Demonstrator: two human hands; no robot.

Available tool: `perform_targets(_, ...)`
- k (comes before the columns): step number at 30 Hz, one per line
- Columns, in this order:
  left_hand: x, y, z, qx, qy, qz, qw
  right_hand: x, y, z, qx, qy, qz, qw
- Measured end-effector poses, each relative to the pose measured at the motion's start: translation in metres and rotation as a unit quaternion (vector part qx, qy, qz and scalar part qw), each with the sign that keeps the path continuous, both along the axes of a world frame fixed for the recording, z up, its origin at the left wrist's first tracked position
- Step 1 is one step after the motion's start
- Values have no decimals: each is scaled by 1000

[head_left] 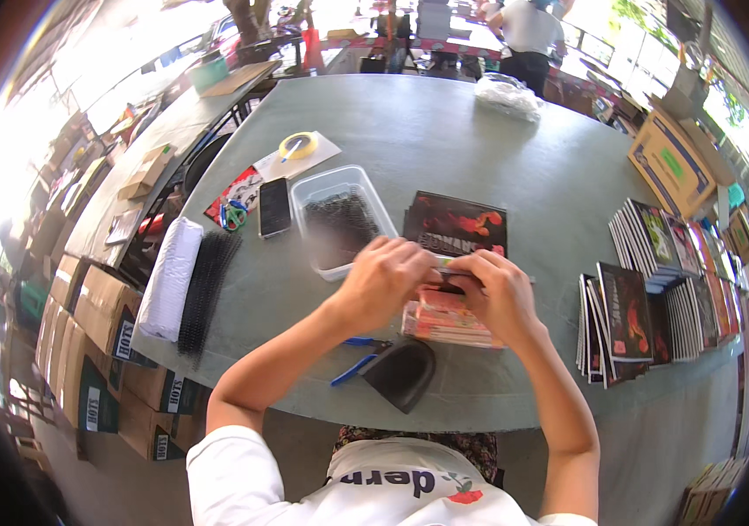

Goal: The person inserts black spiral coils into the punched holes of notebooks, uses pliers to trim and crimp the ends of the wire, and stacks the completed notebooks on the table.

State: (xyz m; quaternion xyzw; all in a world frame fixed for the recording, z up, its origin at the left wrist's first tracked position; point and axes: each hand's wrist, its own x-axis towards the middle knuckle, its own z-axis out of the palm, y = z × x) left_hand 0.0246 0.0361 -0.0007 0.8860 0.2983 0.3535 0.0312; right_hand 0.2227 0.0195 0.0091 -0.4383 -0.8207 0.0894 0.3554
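Both my left hand (389, 273) and my right hand (499, 287) are closed on a small booklet (446, 261), seen nearly edge-on and mostly covered by my fingers. Under and in front of them lies a stack of orange-pink booklets (449, 323). Just beyond are dark books (460, 221) with a red flame-like cover picture. To the left stands a clear plastic tub (380, 203) holding many black binding coils (339, 219). Nearer me, blue-handled pliers (359, 359) lie beside a black rounded flat piece (402, 375).
On the left lie a phone (274, 209), scissors (233, 215), a tape roll (298, 146), black coils (206, 294) and a white wrapped roll (171, 279). Book stacks (627, 314) and a carton (672, 164) stand right. A plastic bag (510, 96) sits far back; a person (529, 39) stands beyond.
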Motion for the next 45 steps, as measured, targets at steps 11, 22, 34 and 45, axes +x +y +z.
perform_targets(11,15,-20,11,27,-4,116,993,-4,2,-10,66,3,19,998)
perform_targets(22,17,-31,5,137,84,112,981,-6,9,-9,62,-82,39,994)
perform_targets(34,-62,-97,-68,-274,303,117,905,-10,14,-17,105,22,10,994)
perform_targets(45,-26,-82,14,-362,5,258,896,-13,9,-13,13,95,46,994)
